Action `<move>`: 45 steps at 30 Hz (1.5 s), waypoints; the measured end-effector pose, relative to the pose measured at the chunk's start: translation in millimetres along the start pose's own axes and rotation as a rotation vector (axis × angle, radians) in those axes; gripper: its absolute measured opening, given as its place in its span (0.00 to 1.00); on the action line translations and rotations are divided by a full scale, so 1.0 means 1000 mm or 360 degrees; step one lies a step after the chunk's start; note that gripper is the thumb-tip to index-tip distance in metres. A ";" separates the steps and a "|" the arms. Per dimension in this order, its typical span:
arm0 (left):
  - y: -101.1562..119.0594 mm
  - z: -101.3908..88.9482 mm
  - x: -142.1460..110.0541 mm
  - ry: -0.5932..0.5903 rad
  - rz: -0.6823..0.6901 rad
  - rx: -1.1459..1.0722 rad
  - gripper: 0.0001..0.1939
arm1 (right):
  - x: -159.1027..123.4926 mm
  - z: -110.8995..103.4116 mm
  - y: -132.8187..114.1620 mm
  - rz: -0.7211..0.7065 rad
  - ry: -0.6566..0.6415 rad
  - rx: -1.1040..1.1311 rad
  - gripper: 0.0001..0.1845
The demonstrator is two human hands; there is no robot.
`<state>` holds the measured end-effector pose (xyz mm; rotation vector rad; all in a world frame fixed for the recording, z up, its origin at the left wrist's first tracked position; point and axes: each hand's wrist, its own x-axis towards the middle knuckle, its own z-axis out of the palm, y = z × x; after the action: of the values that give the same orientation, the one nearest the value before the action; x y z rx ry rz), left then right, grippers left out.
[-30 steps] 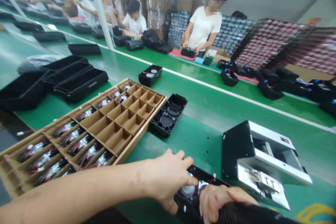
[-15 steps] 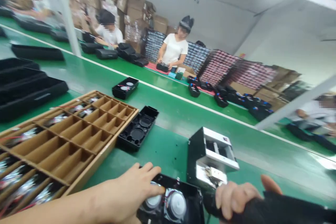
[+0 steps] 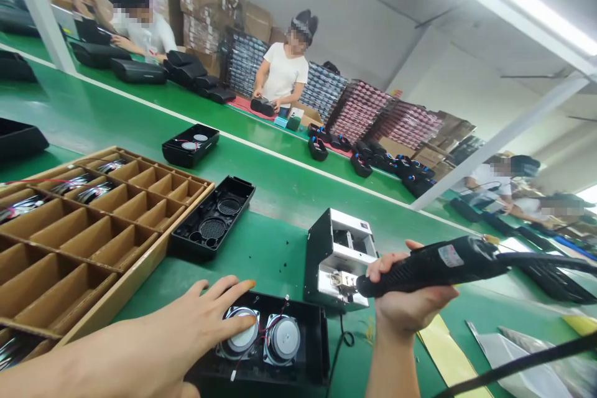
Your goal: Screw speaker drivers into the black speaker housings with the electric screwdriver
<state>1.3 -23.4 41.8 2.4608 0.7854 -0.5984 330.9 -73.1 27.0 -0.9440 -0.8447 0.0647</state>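
Observation:
My right hand (image 3: 401, 298) is wrapped around a black electric screwdriver (image 3: 438, 264), held nearly level with its cable trailing off to the right. The driver's front end is at the metal outlet of a black and silver screw feeder (image 3: 342, 255); whether a screw is on the bit cannot be seen. Spread fingers of my left hand (image 3: 214, 317) rest over a black speaker housing (image 3: 310, 348), the thumb lying on the left round speaker (image 3: 242, 333). Beside it sits a second round speaker (image 3: 284, 339), with thin red and black wires between them.
A wooden divided tray (image 3: 153, 255) with wired parts in some slots stands at left. Next to it lies a black housing (image 3: 214, 217) with round grilles; another housing (image 3: 191, 144) holds speakers. Yellow paper (image 3: 450, 354) lies at right. Several co-workers sit or stand across the green bench.
My right hand has raised the screwdriver, bringing its front end to the screw feeder. My left hand stays over the housing, and the camera view has shifted to the right.

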 end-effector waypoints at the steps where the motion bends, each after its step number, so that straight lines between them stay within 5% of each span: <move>1: -0.004 0.004 -0.001 0.0017 0.0023 -0.0023 0.56 | -0.001 -0.002 0.001 0.0004 0.0001 0.0009 0.47; 12: -0.031 0.027 0.001 0.0326 0.0240 -0.0177 0.51 | -0.004 -0.024 -0.011 -0.0006 -0.0142 0.0103 0.52; 21: -0.041 0.034 0.007 0.0432 0.0295 -0.0172 0.50 | 0.000 -0.009 -0.003 0.0016 -0.0033 0.0066 0.49; 35: -0.040 0.036 0.005 0.0359 0.0263 -0.0168 0.50 | 0.000 -0.009 0.001 0.0083 -0.0018 0.0049 0.49; 45: -0.027 0.015 -0.004 0.0305 0.0159 -0.0230 0.48 | -0.009 -0.027 -0.021 0.0090 -0.0147 0.0235 0.50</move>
<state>-22.2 -14.4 23.4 2.4302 0.7445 -0.2624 336.5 -107.7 28.6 -0.8305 -0.8858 0.2180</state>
